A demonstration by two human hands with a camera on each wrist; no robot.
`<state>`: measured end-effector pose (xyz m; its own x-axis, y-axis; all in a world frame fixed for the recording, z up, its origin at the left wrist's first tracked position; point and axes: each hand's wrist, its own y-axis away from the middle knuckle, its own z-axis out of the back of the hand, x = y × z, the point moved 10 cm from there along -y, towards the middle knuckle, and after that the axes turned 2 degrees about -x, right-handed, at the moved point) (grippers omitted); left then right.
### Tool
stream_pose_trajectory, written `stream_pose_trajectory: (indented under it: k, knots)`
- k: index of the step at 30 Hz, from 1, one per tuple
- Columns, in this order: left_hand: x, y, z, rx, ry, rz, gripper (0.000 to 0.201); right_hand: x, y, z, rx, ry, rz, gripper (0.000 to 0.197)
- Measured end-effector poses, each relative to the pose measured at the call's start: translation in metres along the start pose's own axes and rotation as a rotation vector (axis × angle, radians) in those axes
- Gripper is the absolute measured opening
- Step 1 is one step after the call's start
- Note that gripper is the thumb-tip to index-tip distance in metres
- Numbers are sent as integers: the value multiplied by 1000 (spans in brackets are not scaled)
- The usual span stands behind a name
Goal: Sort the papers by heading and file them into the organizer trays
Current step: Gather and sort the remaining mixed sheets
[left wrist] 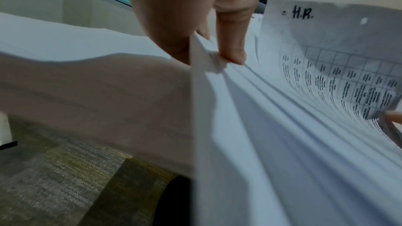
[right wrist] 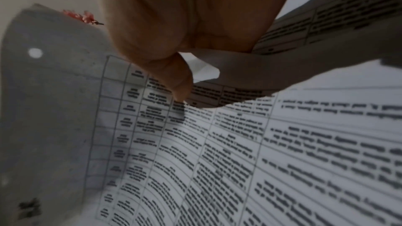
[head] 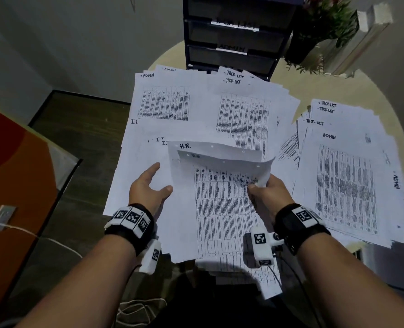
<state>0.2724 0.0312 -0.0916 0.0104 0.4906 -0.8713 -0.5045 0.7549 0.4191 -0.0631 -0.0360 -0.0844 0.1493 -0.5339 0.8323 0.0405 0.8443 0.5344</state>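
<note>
H.R. papers (head: 220, 197): left hand (head: 149, 188) pinches left edge; right hand (head: 267, 192) grips right edge. Organizer (head: 234, 36) behind.

Printed papers (head: 222, 200) (headed H.R.) curled upward; organizer trays (head: 234, 34) behind

I'm seeing bare forearms, no sleeves. Each wrist wears a black strap (head: 300, 223) ringed with white blocks printed with black square markers; a white camera pod (head: 261, 249) hangs under each, thin dark cables trailing back from the right one.
</note>
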Motion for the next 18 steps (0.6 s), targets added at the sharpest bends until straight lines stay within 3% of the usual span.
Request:
stream_pose_trajectory:
  k: [6,8,18]
  knots:
    - [6,0,-8,-1,136,62,15,-4,0,-13,69,-166,-55,34]
    - [9,-2,-9,15,92,59,4,-3,0,-10,57,-103,-41,30]
    - [5,2,0,-52,254,98,24,13,8,-6,59,17,114,29]
